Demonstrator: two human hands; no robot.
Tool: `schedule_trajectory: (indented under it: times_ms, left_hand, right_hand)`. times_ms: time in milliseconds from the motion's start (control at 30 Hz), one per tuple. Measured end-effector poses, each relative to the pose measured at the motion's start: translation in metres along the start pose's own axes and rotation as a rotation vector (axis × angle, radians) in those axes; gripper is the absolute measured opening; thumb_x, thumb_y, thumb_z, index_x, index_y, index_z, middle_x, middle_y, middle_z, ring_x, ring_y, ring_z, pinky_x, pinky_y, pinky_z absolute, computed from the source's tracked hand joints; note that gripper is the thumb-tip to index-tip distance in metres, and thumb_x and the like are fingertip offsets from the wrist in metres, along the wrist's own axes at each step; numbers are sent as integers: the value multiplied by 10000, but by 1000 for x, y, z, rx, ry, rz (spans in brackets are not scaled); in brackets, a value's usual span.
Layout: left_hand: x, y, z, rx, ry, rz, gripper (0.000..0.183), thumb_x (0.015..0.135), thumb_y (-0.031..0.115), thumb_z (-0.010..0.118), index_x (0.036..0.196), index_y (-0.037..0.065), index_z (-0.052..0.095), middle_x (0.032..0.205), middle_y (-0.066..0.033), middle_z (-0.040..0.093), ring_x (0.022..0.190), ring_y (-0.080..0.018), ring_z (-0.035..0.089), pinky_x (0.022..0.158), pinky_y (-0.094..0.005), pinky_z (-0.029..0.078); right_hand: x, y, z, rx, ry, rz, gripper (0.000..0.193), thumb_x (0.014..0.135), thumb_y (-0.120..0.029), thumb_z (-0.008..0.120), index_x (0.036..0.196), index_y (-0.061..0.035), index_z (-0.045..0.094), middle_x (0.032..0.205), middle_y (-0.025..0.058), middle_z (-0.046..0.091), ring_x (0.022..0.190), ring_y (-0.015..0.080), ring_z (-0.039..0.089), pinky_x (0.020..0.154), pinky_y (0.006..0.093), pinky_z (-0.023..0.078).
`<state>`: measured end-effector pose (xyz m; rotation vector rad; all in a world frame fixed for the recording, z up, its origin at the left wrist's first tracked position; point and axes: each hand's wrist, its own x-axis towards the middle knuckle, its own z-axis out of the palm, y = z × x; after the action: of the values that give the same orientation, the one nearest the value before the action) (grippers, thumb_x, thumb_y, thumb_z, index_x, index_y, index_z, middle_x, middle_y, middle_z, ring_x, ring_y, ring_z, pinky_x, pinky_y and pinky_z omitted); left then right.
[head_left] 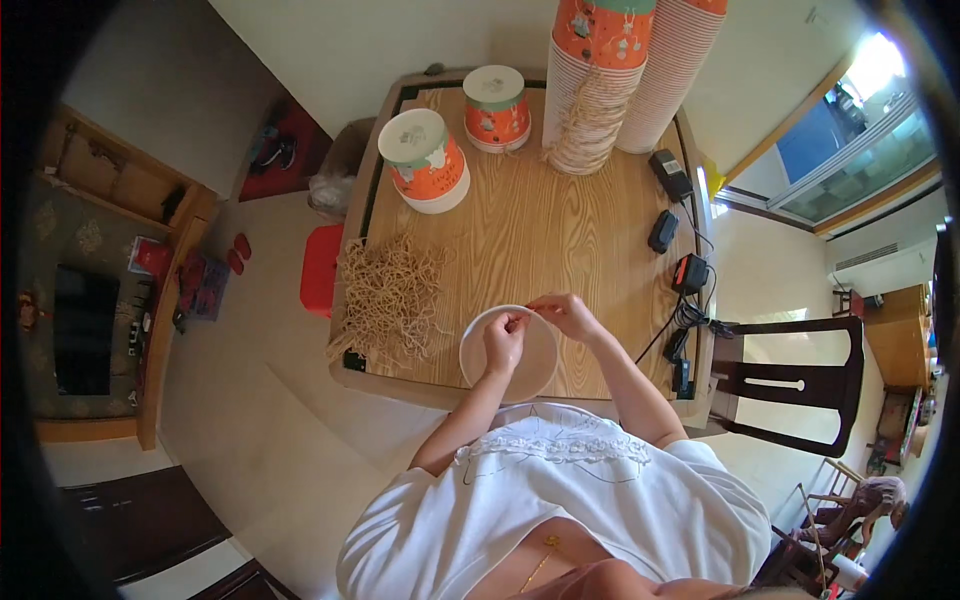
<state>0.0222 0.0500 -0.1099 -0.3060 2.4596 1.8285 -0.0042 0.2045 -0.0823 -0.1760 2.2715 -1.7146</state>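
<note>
A round white paper tub [512, 372] stands open-mouthed at the table's near edge, its inside facing up. Over its mouth reaches my left hand [505, 340], fingers closed at the far rim. My right hand [568, 314] comes to the same rim from the right, with thumb and fingers pinched together. Whether a strand lies between those fingertips is too small to see. Left of the tub spreads a loose heap of tan paper twine [392, 300]. Two upturned orange, green and white tubs [428, 172] [497, 122] sit farther back.
Tall stacks of nested tubs [590, 110] [672, 75] rise at the back right, one draped with twine loops. Black chargers and cables [686, 310] line the table's [540, 220] right side. A dark wooden chair [800, 385] stands right, a red stool [321, 270] left.
</note>
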Motion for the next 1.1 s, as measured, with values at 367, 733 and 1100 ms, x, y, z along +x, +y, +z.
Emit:
schedule_trajectory:
  times_ms: [367, 733, 1100]
  left_hand:
    - [-10, 55, -24, 604, -22, 557, 260, 714, 114, 649, 966, 101, 586, 1020, -96, 475, 746, -282, 593, 632, -410, 488]
    - [36, 52, -26, 743, -362, 454, 161, 738, 242, 645, 772, 84, 657, 755, -109, 571, 734, -291, 594, 624, -385, 470]
    - [40, 30, -12, -346, -585, -274, 208, 798, 174, 632, 887, -13, 645, 808, -51, 633, 705, -107, 577, 617, -236, 469]
  right_hand:
    - [2, 4, -2, -99, -8, 28, 102, 834, -92, 528, 881, -6, 557, 734, 66, 595, 679, 133, 562, 617, 278, 459]
    - [11, -14, -6, -190, 88, -98, 89, 839, -87, 504, 864, -4, 523, 744, 115, 595, 682, 221, 585, 627, 308, 464]
    - [15, -16, -6, -141, 90, -87, 82, 821, -50, 511, 887, -10, 540, 741, 93, 576, 698, 187, 572, 633, 293, 460]
